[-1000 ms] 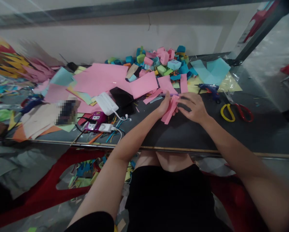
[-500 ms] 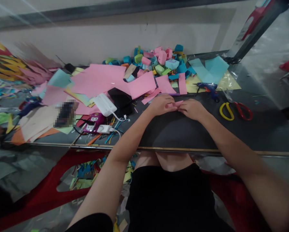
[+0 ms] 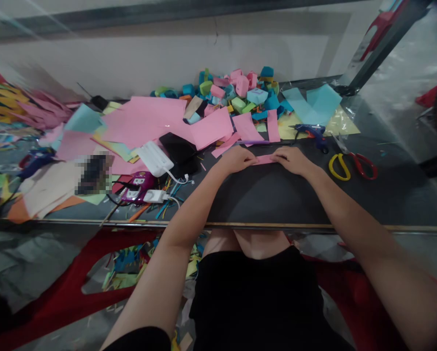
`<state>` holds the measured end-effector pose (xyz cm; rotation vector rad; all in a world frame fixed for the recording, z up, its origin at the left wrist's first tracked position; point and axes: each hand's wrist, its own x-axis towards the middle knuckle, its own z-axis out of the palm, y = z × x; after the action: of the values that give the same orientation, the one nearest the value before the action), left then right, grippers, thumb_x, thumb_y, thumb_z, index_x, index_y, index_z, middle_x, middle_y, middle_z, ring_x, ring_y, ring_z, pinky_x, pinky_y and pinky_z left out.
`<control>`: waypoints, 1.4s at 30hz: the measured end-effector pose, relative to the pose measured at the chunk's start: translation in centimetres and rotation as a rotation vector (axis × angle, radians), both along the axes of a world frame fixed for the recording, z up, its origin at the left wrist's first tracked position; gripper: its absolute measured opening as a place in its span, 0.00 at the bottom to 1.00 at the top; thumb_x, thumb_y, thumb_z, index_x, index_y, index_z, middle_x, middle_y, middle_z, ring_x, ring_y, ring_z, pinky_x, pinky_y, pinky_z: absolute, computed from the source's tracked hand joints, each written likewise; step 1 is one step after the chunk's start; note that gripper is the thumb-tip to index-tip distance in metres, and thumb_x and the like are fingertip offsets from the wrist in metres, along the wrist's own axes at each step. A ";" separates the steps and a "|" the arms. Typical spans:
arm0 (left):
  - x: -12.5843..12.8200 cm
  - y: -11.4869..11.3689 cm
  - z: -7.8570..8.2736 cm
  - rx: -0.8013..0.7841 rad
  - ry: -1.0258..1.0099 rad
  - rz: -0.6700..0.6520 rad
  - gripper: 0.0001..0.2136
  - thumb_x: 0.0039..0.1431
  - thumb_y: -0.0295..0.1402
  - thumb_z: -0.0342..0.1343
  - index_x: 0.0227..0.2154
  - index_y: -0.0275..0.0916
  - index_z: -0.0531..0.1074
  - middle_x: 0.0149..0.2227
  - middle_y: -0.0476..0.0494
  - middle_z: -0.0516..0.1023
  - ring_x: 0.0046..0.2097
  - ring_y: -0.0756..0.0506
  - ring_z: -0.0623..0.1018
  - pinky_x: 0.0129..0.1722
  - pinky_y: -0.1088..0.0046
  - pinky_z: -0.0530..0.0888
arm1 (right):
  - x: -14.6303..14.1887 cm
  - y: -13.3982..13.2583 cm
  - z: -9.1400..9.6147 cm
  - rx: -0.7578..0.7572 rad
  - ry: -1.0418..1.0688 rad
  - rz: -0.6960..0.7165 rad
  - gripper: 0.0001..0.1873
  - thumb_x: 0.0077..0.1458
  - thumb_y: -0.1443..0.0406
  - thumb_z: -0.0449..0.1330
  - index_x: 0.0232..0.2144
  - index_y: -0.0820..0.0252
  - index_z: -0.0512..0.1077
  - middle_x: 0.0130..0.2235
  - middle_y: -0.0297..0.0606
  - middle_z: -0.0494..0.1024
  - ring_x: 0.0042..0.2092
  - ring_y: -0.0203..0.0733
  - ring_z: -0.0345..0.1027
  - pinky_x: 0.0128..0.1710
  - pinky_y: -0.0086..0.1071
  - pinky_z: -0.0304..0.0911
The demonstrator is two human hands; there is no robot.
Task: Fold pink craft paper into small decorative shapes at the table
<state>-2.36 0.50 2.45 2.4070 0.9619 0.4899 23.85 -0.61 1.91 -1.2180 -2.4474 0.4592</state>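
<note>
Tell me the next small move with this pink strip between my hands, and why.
Probably slide the right hand along the pink strip toward the left hand, pressing it flat. The strip lies low on the dark table, each hand grips one end, and only a short stretch shows between them, so it looks ready for creasing.

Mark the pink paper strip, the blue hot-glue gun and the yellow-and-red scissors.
pink paper strip (image 3: 265, 159), head view, exposed middle stretch.
blue hot-glue gun (image 3: 311, 130), head view, its body.
yellow-and-red scissors (image 3: 351, 158), head view, where the handles meet.
</note>
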 end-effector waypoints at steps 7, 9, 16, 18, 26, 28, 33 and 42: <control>0.6 0.3 -0.8 -0.157 -0.133 0.087 0.09 0.56 0.39 0.61 0.26 0.41 0.82 0.41 0.41 0.85 0.40 0.45 0.81 0.41 0.68 0.73 | 0.5 -1.1 1.3 -0.106 -0.102 -0.144 0.16 0.61 0.55 0.59 0.33 0.57 0.82 0.30 0.39 0.83 0.31 0.42 0.73 0.35 0.35 0.61; 0.7 0.2 -0.7 -0.122 -0.085 0.132 0.09 0.55 0.38 0.61 0.26 0.40 0.82 0.37 0.41 0.85 0.37 0.46 0.79 0.39 0.67 0.72 | 0.5 -1.2 1.4 -0.136 -0.082 -0.184 0.17 0.59 0.53 0.61 0.30 0.58 0.82 0.28 0.39 0.81 0.29 0.41 0.72 0.33 0.35 0.61; 0.5 -0.3 0.2 -0.099 0.001 0.183 0.06 0.51 0.35 0.62 0.27 0.40 0.82 0.33 0.43 0.83 0.35 0.46 0.77 0.38 0.66 0.69 | 0.3 -1.2 1.1 -0.157 -0.047 -0.241 0.15 0.54 0.52 0.66 0.26 0.57 0.80 0.27 0.39 0.80 0.29 0.40 0.72 0.32 0.35 0.62; 0.5 -0.4 0.3 -0.082 0.002 0.182 0.08 0.54 0.37 0.61 0.26 0.39 0.81 0.31 0.43 0.82 0.34 0.47 0.76 0.37 0.67 0.68 | 0.3 -1.2 1.0 -0.161 -0.056 -0.236 0.15 0.53 0.52 0.66 0.27 0.57 0.80 0.28 0.39 0.81 0.30 0.41 0.72 0.32 0.35 0.63; 1.6 -0.6 -0.1 -0.034 0.019 0.308 0.09 0.55 0.35 0.61 0.24 0.37 0.80 0.30 0.41 0.82 0.32 0.46 0.75 0.38 0.66 0.69 | -0.2 -1.1 1.2 -0.161 -0.077 -0.301 0.17 0.55 0.51 0.65 0.28 0.57 0.80 0.30 0.40 0.82 0.32 0.43 0.73 0.34 0.36 0.62; 1.7 -0.7 0.0 -0.069 0.010 0.336 0.06 0.53 0.33 0.63 0.25 0.37 0.81 0.31 0.41 0.82 0.33 0.46 0.76 0.40 0.65 0.70 | -0.4 -1.2 1.3 -0.180 -0.086 -0.337 0.17 0.55 0.51 0.65 0.28 0.58 0.81 0.31 0.40 0.82 0.33 0.43 0.73 0.34 0.36 0.62; 1.9 -0.9 0.2 -0.092 -0.012 0.396 0.04 0.52 0.31 0.65 0.25 0.37 0.82 0.31 0.40 0.83 0.34 0.45 0.77 0.41 0.63 0.72 | -0.9 -1.4 1.6 -0.190 -0.110 -0.394 0.14 0.56 0.54 0.65 0.29 0.58 0.81 0.31 0.40 0.82 0.33 0.42 0.73 0.35 0.37 0.62; 2.3 -1.5 -0.2 -0.100 -0.011 0.518 0.03 0.53 0.30 0.65 0.29 0.36 0.82 0.34 0.37 0.83 0.35 0.43 0.78 0.40 0.61 0.74 | -1.0 -1.3 0.7 -0.196 -0.062 -0.460 0.15 0.54 0.51 0.67 0.30 0.56 0.79 0.30 0.40 0.80 0.33 0.44 0.72 0.33 0.37 0.62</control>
<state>-0.02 -1.03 2.22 2.0511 1.5722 0.6153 22.81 -1.95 2.62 -1.8388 -2.1073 0.5374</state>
